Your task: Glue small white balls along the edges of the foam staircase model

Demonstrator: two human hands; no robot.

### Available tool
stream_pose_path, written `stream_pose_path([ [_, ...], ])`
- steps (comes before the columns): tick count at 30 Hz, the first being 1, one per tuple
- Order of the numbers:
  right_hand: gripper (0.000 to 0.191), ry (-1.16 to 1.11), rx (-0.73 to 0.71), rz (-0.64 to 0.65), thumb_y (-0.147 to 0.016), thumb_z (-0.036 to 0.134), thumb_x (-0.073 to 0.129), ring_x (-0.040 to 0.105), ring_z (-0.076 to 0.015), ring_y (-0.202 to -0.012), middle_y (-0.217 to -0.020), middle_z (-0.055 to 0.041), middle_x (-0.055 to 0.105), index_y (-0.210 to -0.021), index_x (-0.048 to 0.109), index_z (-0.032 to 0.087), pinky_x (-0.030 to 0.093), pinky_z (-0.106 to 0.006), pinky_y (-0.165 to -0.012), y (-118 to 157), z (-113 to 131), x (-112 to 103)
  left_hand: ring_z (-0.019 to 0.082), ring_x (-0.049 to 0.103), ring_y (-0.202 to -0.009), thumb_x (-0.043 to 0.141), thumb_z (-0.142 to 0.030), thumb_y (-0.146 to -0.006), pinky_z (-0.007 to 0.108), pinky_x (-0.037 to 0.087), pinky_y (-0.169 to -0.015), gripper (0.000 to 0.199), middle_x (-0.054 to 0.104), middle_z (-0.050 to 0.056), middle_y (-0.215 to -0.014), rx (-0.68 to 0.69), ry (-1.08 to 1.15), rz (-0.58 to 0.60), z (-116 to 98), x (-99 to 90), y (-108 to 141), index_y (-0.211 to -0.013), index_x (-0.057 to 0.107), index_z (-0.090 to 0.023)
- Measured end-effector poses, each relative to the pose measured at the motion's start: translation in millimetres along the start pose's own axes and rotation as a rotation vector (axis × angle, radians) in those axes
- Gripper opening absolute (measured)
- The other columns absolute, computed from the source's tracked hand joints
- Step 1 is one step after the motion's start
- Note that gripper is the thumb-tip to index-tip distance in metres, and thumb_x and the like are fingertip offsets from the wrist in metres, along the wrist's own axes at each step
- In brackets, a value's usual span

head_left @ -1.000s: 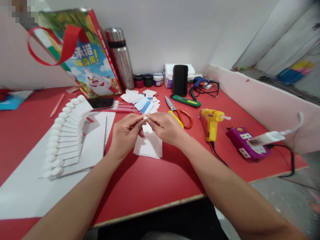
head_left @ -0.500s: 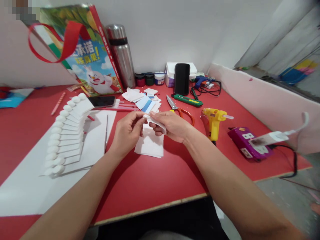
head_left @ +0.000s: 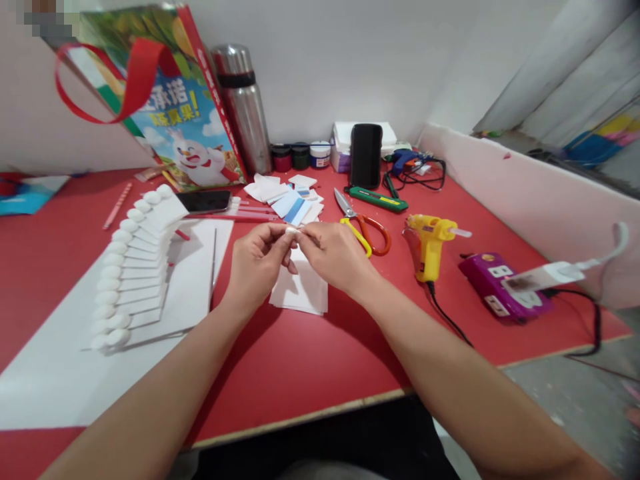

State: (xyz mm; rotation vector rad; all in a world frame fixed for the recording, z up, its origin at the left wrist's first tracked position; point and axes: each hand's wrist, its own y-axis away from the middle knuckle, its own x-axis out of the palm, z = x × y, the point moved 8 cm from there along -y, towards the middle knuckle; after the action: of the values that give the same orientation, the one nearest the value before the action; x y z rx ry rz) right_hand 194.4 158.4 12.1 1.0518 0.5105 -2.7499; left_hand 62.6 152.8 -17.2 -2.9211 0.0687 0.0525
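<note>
My left hand (head_left: 259, 260) and my right hand (head_left: 333, 253) meet above the red table (head_left: 300, 360), fingertips together. Between them they pinch a small white piece (head_left: 292, 231), mostly hidden by the fingers. Beneath the hands lies a small stack of white paper (head_left: 300, 293). To the left, a curved row of white cards with round white tips (head_left: 143, 267) stands on a white sheet (head_left: 45, 373). Scissors (head_left: 367, 233) with one yellow and one orange handle lie just beyond my right hand.
White and blue paper scraps (head_left: 295, 203) lie behind the hands. A yellow glue gun (head_left: 430, 247) and a purple box (head_left: 500, 287) are at the right. A printed bag (head_left: 185, 127), steel flask (head_left: 245, 113), paint jars (head_left: 300, 157) and green cutter (head_left: 377, 199) stand or lie farther back.
My right hand has turned and its fingers have closed in beside the left fingertips. The long white piece seen in it before is now hidden except for a small end. The scissors' yellow handle shows more.
</note>
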Motion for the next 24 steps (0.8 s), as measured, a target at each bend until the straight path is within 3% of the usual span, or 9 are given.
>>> stream_pose_path([
  [8, 0.034, -0.016, -0.140, -0.049, -0.100, 0.021, 0.049, 0.047, -0.0131, -0.063, -0.066, -0.0013, 0.054, -0.066, 0.048, 0.019, 0.029, -0.029, -0.063, 5.8, 17.4, -5.5, 0.011, 0.066, -0.061, 0.067, -0.033, -0.094, 0.024, 0.058, -0.058, 0.022, 0.073, 0.005, -0.094, 0.222, -0.254, -0.072, -22.1, -5.0, 7.1, -0.106, 0.075, -0.017],
  [12, 0.032, 0.000, -0.201, -0.009, -0.101, 0.021, 0.049, 0.053, -0.0151, -0.068, -0.070, -0.0038, 0.059, -0.070, 0.053, 0.018, 0.033, -0.029, -0.066, 4.4, 16.5, -3.7, 0.010, 0.066, -0.060, 0.065, -0.029, -0.096, 0.023, 0.057, -0.058, 0.023, 0.075, 0.007, -0.105, 0.342, -0.372, -0.081, -29.1, -3.3, 12.6, -0.112, 0.077, -0.018],
  [15, 0.028, -0.007, -0.221, -0.017, -0.100, 0.017, 0.051, 0.058, -0.0168, -0.072, -0.074, -0.0068, 0.066, -0.074, 0.061, 0.015, 0.036, -0.029, -0.068, 2.4, 10.3, -5.7, 0.009, 0.065, -0.059, 0.065, -0.024, -0.096, 0.023, 0.055, -0.062, 0.022, 0.076, 0.005, -0.091, 0.400, -0.403, -0.069, -31.7, 0.0, 14.2, -0.112, 0.079, -0.019],
  [18, 0.024, -0.071, -0.265, -0.002, -0.098, 0.015, 0.052, 0.063, -0.0176, -0.078, -0.081, -0.0083, 0.071, -0.080, 0.067, 0.014, 0.041, -0.028, -0.071, 0.9, 5.9, -8.2, 0.010, 0.062, -0.056, 0.069, -0.023, -0.093, 0.025, 0.057, -0.063, 0.017, 0.071, 0.001, -0.073, 0.294, -0.255, -0.046, -26.2, -1.7, 8.9, -0.105, 0.080, -0.018],
  [21, 0.023, -0.098, -0.315, 0.040, -0.098, 0.016, 0.052, 0.064, -0.0165, -0.078, -0.083, -0.0068, 0.072, -0.082, 0.068, 0.015, 0.043, -0.027, -0.072, 0.8, 5.0, -7.6, 0.009, 0.058, -0.051, 0.073, -0.025, -0.089, 0.026, 0.059, -0.055, 0.015, 0.070, 0.000, -0.074, 0.093, -0.057, 0.002, -13.1, -2.4, 2.3, -0.098, 0.080, -0.015],
  [24, 0.024, -0.069, -0.330, 0.051, -0.100, 0.017, 0.051, 0.061, -0.0154, -0.075, -0.081, -0.0057, 0.071, -0.082, 0.068, 0.015, 0.042, -0.027, -0.071, 0.7, 5.3, -5.1, 0.008, 0.057, -0.049, 0.070, -0.026, -0.091, 0.026, 0.060, -0.055, 0.016, 0.068, 0.000, -0.076, 0.079, -0.058, 0.060, -10.6, 0.3, 0.1, -0.099, 0.080, -0.015],
])
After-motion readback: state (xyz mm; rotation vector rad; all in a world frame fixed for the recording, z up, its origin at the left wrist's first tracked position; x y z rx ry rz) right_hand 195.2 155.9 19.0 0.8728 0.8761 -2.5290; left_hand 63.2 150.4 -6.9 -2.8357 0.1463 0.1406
